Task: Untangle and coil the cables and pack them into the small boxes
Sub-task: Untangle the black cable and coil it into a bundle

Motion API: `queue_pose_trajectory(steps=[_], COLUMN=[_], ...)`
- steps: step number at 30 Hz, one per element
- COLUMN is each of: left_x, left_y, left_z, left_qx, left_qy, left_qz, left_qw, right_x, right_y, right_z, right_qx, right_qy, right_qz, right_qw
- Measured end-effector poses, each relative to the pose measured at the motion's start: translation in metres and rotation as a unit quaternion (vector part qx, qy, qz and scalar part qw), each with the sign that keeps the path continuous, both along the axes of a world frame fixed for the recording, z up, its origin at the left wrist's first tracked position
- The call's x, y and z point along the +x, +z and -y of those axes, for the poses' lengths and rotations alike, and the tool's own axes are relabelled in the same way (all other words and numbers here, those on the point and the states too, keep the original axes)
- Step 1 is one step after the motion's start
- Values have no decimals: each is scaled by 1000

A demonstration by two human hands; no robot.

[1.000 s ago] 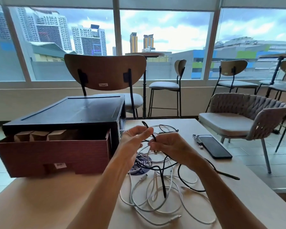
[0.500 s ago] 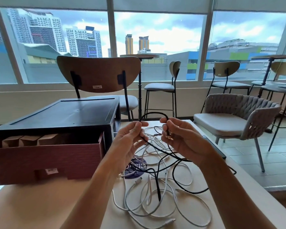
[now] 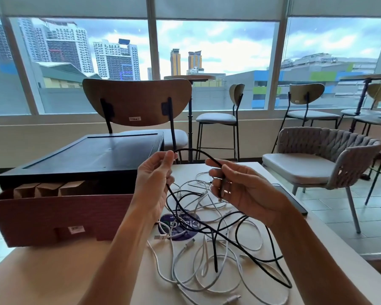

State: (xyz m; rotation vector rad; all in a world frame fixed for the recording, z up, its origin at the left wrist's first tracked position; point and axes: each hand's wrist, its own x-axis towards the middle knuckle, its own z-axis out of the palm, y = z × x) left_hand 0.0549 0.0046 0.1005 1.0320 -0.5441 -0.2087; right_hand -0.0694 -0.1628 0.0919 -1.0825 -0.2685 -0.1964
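**Q:** Black cable [image 3: 194, 149], where?
**A:** Raised in an arch just right of the maroon box [image 3: 53, 212], strung between two bare hands.

**Q:** Grip of each hand?
**A:** Left hand [image 3: 154, 183], nearest the maroon box, pinching the cable between thumb and fingertips. Right hand [image 3: 244, 190], farther right, fingers curled round the cable near its plug end, plug hanging down in front of the palm.

**Q:** Rest of the cable?
**A:** Trailing down onto the table [image 3: 42, 271] right of the box, looped loosely through a tangle of white cables [image 3: 205, 247], uncoiled. Round purple sticker [image 3: 180, 225] under the tangle, near the box's right front corner.

**Q:** Inside the box?
**A:** Three small brown cardboard boxes [image 3: 46, 188], side by side along its left rear. Black flat-topped case [image 3: 92, 155] resting over the box's back part.

**Q:** Farther out?
**A:** Dark phone [image 3: 293, 201] flat on the table, right of the box, beyond the right hand. Wooden-backed chair [image 3: 136, 100] behind the box. Woven grey armchair [image 3: 330, 150] far right of it. City towers through wide windows behind.
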Motion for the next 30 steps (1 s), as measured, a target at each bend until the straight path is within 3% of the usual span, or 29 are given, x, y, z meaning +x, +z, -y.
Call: queue_pose_trajectory(steps=[4, 8, 13, 18, 22, 24, 30], left_x=[-6, -9, -14, -25, -39, -43, -47], left_y=[1, -2, -6, 1, 10, 16, 35], left_z=[1, 5, 4, 2, -4, -9, -20], left_qx=[68, 121, 248, 369, 433, 432, 291], left_qy=[30, 6, -51, -94, -144, -170, -227], left_qz=[71, 105, 171, 252, 285, 294, 282], left_qw=[995, 987, 952, 890, 843, 835, 885], right_x=[-4, -5, -8, -2, 3, 4, 1], right_y=[10, 16, 24, 21, 16, 14, 9], right_z=[-3, -5, -4, 7, 11, 13, 11], right_qx=[31, 99, 203, 327, 302, 276, 79], right_qy=[31, 145, 10, -117, -232, -268, -343], right_qz=[-39, 2, 58, 92, 73, 71, 1], right_qw=[998, 984, 977, 933, 922, 920, 936])
